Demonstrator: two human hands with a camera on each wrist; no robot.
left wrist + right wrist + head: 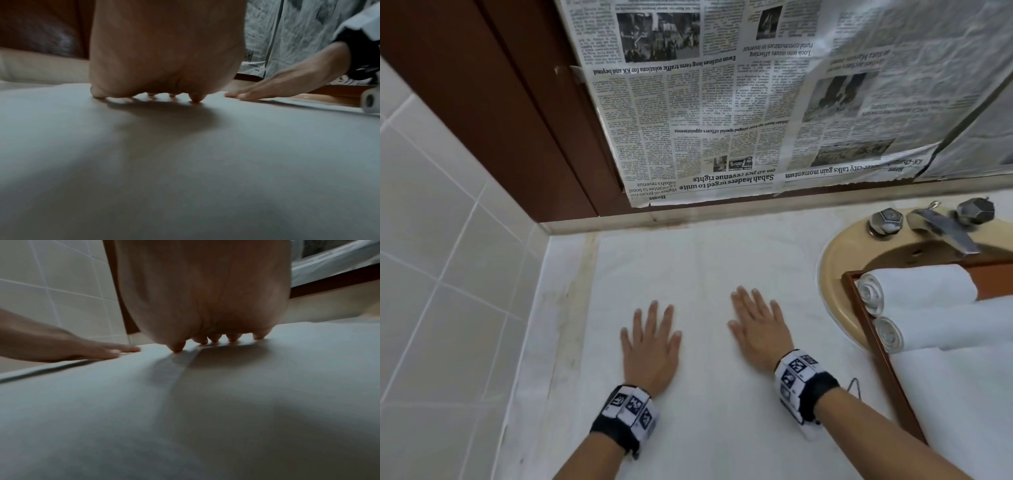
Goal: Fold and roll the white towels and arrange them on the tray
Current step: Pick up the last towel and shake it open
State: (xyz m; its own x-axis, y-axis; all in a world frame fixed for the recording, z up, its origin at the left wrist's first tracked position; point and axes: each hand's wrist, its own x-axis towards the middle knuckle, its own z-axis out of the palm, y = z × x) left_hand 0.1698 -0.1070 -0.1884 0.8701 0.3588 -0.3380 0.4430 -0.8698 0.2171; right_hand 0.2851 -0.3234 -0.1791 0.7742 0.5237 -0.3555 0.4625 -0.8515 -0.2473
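A white towel [722, 274] is spread flat on the counter [530, 342], its near part under both hands and the rest reaching away toward the wall. A lengthwise seam or fold edge is seen in the right wrist view, running from the near side out to the right thumb.

Left hand [650, 346]: laid flat, fingers straight and slightly spread, palm down on the towel, nothing held. Right hand [758, 329]: same, flat and spread, pressed on the towel just beside the left. Fingertip contact with the cloth is confirmed in both wrist views.

Key relation: the bulk of the towel lies ahead of the fingertips, toward the wall. The long axis appears to run away from the body, though the near end is cut off at the frame edge, so this cannot be settled. The hands are placed side by side across the width, about level, the right a little further forward.

Judgement: smoothing is in hand; the next fold or roll would likely be started from an edge, so fingers would have to be curled under it.

The tray [873, 329] sits to the right, partly over the sink [835, 263], nearer the right hand. Two rolled towels [921, 284] are already laid on it, ends facing left; more white cloth lies nearer on the tray.
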